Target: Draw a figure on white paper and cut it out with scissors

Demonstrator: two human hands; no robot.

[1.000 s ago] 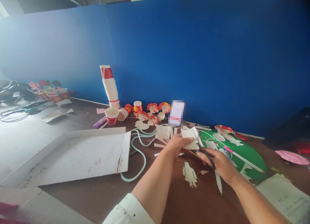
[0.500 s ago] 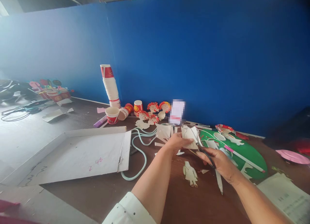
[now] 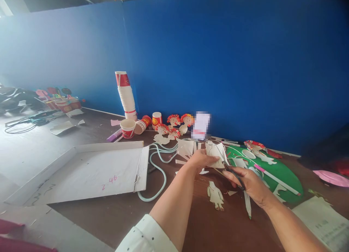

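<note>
Between its thumb and fingers my left hand (image 3: 202, 160) pinches a white paper piece (image 3: 213, 152) with a drawn outline. My right hand (image 3: 249, 183) is closed round a pair of scissors (image 3: 236, 176), whose blades lie at the paper's right side. Whether the blades are apart is hard to make out. Below the hands, a cut-out paper figure (image 3: 215, 195) lies flat on the brown table. A white marker (image 3: 247, 205) with a green tip is just beneath my right hand.
A white box lid (image 3: 89, 175) and a pale blue cord (image 3: 165, 172) lie to the left. Stacked paper cups (image 3: 125, 97) stand by the blue partition (image 3: 218, 63). Red-fringed paper figures (image 3: 174, 121) are behind my hands. On the right lies a green disc (image 3: 293, 183) with paper scraps.
The whole view has shifted slightly, so things appear a little further right. Both hands keep nearly the same pose on the paper and scissors.
</note>
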